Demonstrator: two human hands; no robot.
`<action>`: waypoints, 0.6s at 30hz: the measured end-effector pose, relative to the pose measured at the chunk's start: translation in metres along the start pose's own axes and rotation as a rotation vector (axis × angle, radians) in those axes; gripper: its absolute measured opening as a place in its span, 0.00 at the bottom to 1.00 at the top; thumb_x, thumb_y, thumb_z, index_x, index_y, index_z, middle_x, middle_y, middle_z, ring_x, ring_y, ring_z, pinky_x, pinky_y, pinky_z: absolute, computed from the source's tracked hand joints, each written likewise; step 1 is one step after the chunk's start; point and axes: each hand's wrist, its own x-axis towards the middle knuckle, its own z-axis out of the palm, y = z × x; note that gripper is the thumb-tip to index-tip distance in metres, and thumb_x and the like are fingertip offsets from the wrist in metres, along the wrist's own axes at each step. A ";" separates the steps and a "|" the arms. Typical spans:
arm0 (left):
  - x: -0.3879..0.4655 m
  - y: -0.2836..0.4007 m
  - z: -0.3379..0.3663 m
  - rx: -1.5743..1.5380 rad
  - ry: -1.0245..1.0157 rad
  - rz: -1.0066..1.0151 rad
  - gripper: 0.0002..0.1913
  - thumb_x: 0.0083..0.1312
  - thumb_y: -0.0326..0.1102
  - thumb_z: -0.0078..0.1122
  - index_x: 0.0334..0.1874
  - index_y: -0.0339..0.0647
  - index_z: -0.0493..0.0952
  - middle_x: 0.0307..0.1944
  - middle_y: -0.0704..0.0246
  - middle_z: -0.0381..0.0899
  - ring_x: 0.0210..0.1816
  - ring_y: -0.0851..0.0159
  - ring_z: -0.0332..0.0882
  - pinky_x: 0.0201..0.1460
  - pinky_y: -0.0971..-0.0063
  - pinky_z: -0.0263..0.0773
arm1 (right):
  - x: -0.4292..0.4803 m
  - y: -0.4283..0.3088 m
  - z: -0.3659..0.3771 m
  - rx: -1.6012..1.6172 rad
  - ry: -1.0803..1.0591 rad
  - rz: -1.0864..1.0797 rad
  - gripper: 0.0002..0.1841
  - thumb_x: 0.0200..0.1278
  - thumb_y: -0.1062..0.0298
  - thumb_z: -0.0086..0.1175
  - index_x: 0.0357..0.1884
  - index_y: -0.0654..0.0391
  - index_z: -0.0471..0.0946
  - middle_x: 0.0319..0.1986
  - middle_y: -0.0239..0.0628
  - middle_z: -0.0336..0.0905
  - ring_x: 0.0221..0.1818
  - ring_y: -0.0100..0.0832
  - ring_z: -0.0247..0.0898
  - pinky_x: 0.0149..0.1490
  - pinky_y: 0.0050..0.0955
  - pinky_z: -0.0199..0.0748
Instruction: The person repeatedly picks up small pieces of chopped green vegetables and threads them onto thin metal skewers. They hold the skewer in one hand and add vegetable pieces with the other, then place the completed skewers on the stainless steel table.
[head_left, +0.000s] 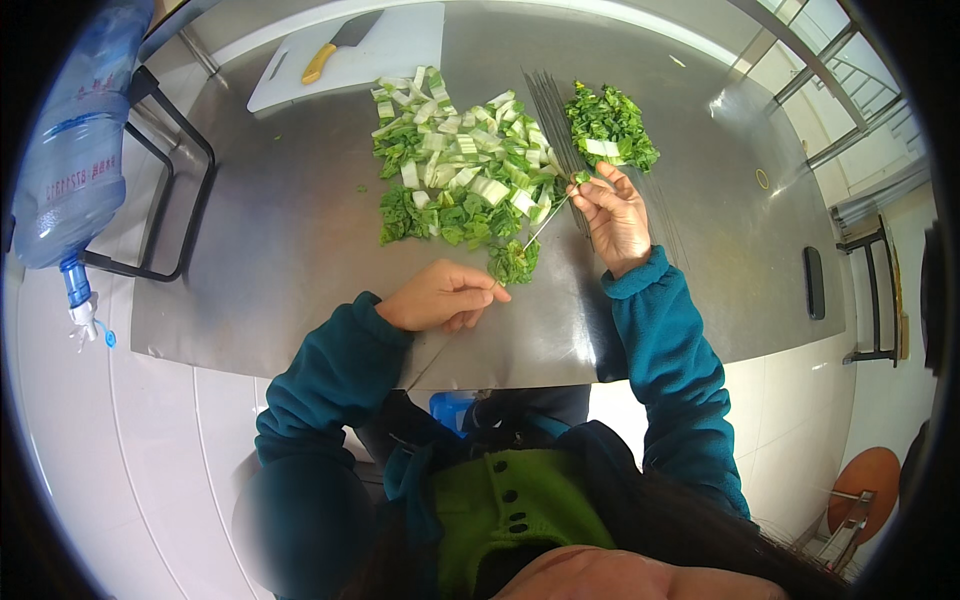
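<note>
My left hand (454, 295) grips a thin metal skewer (546, 227), whose lower end slants down past the table's front edge. Bunched leafy greens (514, 262) are threaded on it just beyond my left fingertips. At its upper end, my right hand (611, 214) pinches a small green leaf piece (582, 178) between thumb and fingers. Whether the tip pierces that piece is hidden by the fingers. A spread heap of chopped leafy cabbage (457, 165), pale stems and green leaves mixed, lies beyond my hands. Several bare skewers (555, 120) lie bundled between this heap and my right hand.
Leaf-loaded skewers (611, 124) lie on the steel table (300, 202) beyond my right hand. A white cutting board (405, 37) at the back left carries a yellow-handled cleaver (341, 45). A large water bottle (75, 142) hangs in a black stand (199, 202) at left. A dark oblong object (814, 283) lies right.
</note>
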 end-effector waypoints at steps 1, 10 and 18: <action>0.000 0.000 0.000 -0.003 0.002 -0.009 0.15 0.67 0.34 0.47 0.50 0.32 0.75 0.20 0.71 0.72 0.19 0.78 0.65 0.20 0.83 0.61 | 0.000 0.000 0.000 -0.002 -0.001 0.004 0.26 0.51 0.87 0.52 0.53 0.68 0.59 0.40 0.48 0.67 0.39 0.43 0.77 0.45 0.30 0.79; 0.001 -0.001 0.000 -0.003 -0.011 0.004 0.15 0.67 0.33 0.46 0.51 0.30 0.74 0.20 0.70 0.72 0.18 0.78 0.65 0.20 0.83 0.62 | -0.001 0.001 0.000 0.013 -0.016 0.028 0.25 0.51 0.87 0.52 0.52 0.67 0.59 0.38 0.47 0.68 0.38 0.43 0.77 0.44 0.29 0.79; 0.000 0.002 0.000 -0.004 0.025 -0.025 0.16 0.68 0.35 0.46 0.51 0.31 0.74 0.20 0.72 0.72 0.20 0.78 0.65 0.20 0.84 0.62 | -0.003 0.002 0.004 0.076 -0.032 -0.010 0.20 0.54 0.86 0.52 0.50 0.67 0.63 0.37 0.45 0.73 0.40 0.42 0.77 0.45 0.28 0.79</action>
